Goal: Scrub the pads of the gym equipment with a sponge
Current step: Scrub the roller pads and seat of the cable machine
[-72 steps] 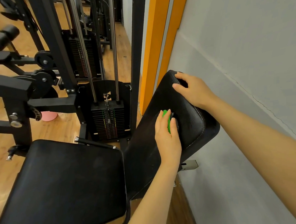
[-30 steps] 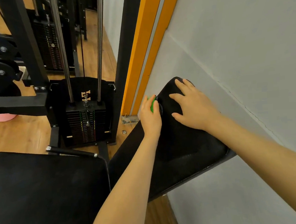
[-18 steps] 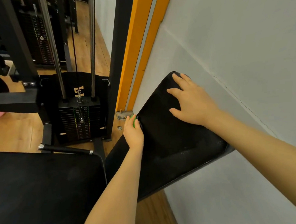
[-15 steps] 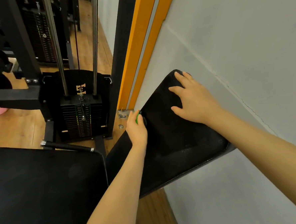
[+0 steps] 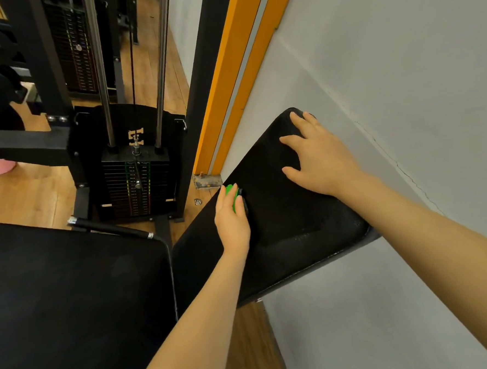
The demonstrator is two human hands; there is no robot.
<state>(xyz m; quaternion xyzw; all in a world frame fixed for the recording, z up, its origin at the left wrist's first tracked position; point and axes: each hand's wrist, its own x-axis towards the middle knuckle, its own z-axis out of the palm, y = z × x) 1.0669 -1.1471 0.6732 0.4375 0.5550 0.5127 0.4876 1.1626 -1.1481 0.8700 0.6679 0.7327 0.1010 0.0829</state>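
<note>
Grey wall [image 5: 400, 60] fills the right of the frame, beside the tilted black backrest pad [image 5: 284, 224]. Left hand [image 5: 232, 222], fingers curled, grips the green sponge [image 5: 231, 195] against the pad's left edge, mid-frame. Right hand [image 5: 318, 162] lies flat near its top, fingers spread.

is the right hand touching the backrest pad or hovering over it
Touching. The head view shows the right hand lying flat with spread fingers on the backrest pad, no gap visible beneath, while the left hand holds the green sponge.
</note>
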